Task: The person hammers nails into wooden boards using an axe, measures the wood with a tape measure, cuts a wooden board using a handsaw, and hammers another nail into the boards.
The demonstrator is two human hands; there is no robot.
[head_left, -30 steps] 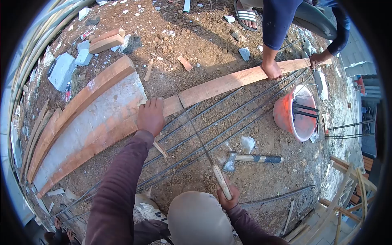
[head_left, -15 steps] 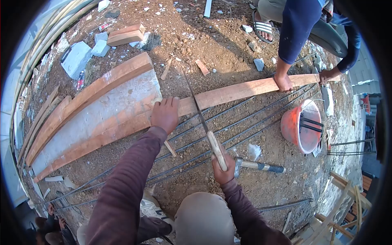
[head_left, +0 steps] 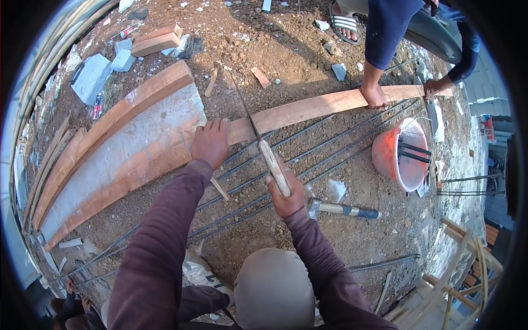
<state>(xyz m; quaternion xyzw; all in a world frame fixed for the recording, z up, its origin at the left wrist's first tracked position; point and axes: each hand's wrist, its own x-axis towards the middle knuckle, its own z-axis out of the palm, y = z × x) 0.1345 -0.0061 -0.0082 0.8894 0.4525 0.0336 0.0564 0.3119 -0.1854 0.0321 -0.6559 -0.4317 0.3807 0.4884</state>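
Observation:
My right hand (head_left: pixel 287 197) is closed round the pale, worn wooden handle of a handsaw (head_left: pixel 269 165). The saw's thin dark blade lies across a long wooden plank (head_left: pixel 308 111) near its left end, pointing away from me. Just left of the blade, my left hand (head_left: pixel 212 142) grips the plank's end, fingers over its top. Toward the far right, a co-worker in dark blue sleeves holds the same plank with one hand (head_left: pixel 375 96) and, further along, the other hand (head_left: pixel 434 88).
A curved wooden form (head_left: pixel 148 129) with a pale panel lies at left. Steel bars (head_left: pixel 341 146) run beneath the plank. An orange bucket (head_left: pixel 386 157) and a hammer (head_left: pixel 346 209) are at right. Wood offcuts (head_left: pixel 157 41) and white blocks (head_left: pixel 92 80) lie beyond.
The saw and my right hand have moved forward, away from me, across the plank. My left hand stays on the plank's end. The whole view has shifted slightly.

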